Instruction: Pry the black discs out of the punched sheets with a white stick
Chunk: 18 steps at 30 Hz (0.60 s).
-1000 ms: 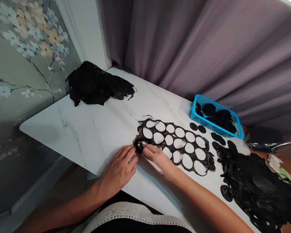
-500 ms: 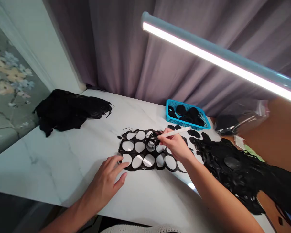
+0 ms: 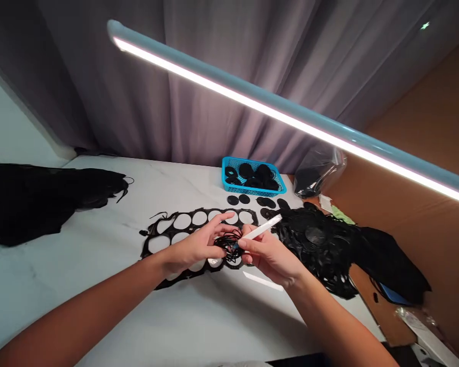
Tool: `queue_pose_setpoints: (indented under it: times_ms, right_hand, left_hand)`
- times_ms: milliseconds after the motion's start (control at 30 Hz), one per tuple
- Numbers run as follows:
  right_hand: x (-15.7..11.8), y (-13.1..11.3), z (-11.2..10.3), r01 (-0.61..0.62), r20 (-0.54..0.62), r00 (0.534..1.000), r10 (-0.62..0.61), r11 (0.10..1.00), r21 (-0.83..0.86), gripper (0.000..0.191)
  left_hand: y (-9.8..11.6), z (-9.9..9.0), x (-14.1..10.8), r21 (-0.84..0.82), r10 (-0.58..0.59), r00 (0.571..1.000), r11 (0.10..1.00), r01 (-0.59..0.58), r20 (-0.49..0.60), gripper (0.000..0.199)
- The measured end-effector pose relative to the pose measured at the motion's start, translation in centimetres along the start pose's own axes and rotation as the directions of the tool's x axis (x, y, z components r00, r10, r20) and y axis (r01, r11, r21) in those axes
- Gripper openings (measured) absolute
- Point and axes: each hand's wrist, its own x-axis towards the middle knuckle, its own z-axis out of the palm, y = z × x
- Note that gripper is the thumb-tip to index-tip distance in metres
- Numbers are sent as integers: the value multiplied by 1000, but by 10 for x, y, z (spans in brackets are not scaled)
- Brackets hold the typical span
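My right hand (image 3: 265,253) pinches a slim white pen-like tool (image 3: 266,226), tilted up to the right. A tangled bundle of thin black rings or strips (image 3: 231,251) gathers at the tool's lower end. My left hand (image 3: 197,245) curls its thumb and fingers about the left side of this bundle. Below both hands lies a thin black sheet (image 3: 171,235) with rows of large round holes, the white tabletop showing through them. The hands and forearms cover part of its middle and right side.
A blue basket (image 3: 225,184) of black discs stands at the back, with several loose discs (image 3: 233,200) before it. Black scrap sheets (image 3: 329,250) are heaped at right, black fabric-like material (image 3: 53,199) at left. A tube lamp (image 3: 252,99) hangs overhead; a clear bag (image 3: 321,171) sits back right.
My view has turned right. My left hand has moved from the sheet's left edge to the bundle. My right hand has drawn the tool and bundle nearer to me.
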Motion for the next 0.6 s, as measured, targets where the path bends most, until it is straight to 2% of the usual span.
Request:
queue_pose_setpoints:
  times_ms: [100,267,433,600]
  right_hand:
    - [-1,1,-14,-7,1,1000,6,999,47,44]
    - [0,4,-36,33,-40,999,-30,995,91,41]
    - [8,7,-55,58,-135,990,-29,975,213,36]
    - [16,15,-60,62,-190,982,-3,951,302,36]
  left_hand:
    - [-4,5,21,-22,-48,997,999,49,63,89]
    - [-13,13,49,16,-17,994,1000,19,-109,72]
    - [1,14,54,-173,-106,957,983,60,-270,51]
    - [8,12,51,-426,-230,928,900,89,-292,39]
